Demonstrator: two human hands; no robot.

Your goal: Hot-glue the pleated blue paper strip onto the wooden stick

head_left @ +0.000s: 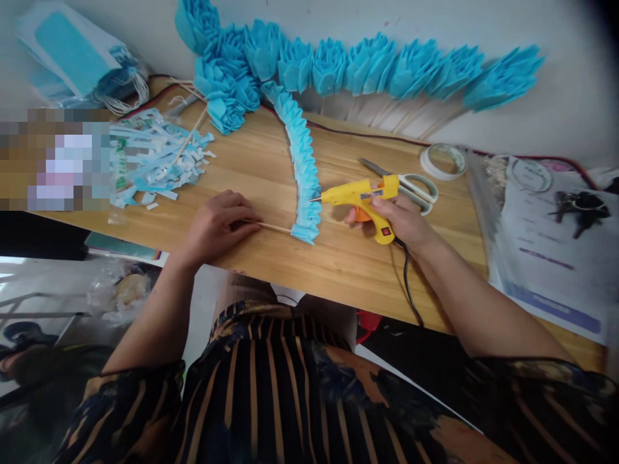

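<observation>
My left hand is closed around a thin wooden stick, which lies low over the table. The stick's far end meets the bottom of a long pleated blue strip that curves up across the wood. In my right hand is a yellow hot glue gun, gripped by its handle with fingers around the orange trigger. Its nozzle points left, at the strip's lower part; whether it touches cannot be told. Just behind the gun lie scissors with pale handles.
Finished blue flowers on sticks line the wall. Paper scraps lie on the left, below a bag of blue sheets. At right are a tape roll, keys and papers. A cord hangs from the gun over the table edge.
</observation>
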